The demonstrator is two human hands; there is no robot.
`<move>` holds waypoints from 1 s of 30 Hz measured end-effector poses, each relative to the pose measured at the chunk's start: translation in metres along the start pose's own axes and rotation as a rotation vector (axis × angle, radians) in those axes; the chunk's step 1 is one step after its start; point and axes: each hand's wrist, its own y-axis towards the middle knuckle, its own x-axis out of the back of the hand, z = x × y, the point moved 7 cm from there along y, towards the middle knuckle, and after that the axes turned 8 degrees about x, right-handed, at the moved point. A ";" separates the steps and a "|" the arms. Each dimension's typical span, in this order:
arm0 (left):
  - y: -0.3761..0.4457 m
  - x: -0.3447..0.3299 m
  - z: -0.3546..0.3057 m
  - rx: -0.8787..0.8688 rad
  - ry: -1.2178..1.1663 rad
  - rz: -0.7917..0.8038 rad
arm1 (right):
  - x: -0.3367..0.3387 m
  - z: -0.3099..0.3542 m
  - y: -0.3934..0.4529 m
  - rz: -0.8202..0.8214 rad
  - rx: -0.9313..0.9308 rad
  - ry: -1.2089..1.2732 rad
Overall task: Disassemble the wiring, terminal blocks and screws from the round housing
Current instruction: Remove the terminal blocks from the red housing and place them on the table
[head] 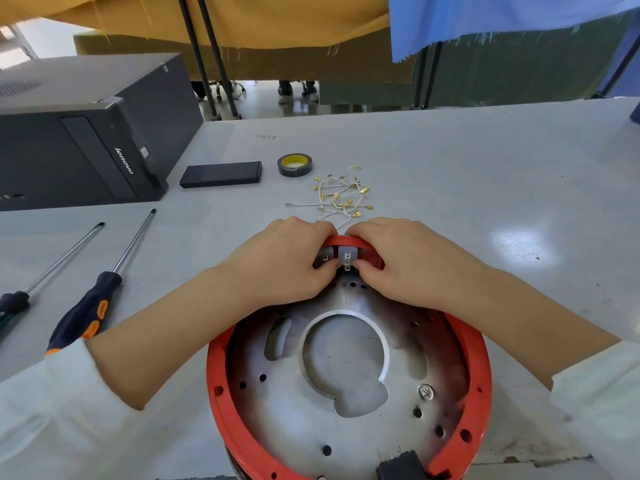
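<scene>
My left hand (287,261) and right hand (398,265) meet at the far rim of the round red-rimmed housing with its perforated metal plate (346,375), which sits at the desk's near edge. Both hands pinch with thumbs and curled fingers on the small grey terminal block (347,255) just inside that rim. Beyond my knuckles a heap of short white wires with brass lugs (341,195) lies on the grey desk (485,168). Two screwdrivers, one black-and-orange handled (86,306), lie toward the left edge.
</scene>
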 end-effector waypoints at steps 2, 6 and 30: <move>0.001 0.001 0.000 -0.003 -0.003 -0.021 | 0.001 0.000 0.000 -0.028 0.001 0.003; 0.003 0.000 -0.001 -0.022 0.037 -0.045 | 0.003 -0.002 0.001 -0.060 -0.012 0.020; 0.007 -0.003 0.002 -0.031 0.043 -0.042 | 0.006 -0.004 0.003 -0.106 -0.028 -0.006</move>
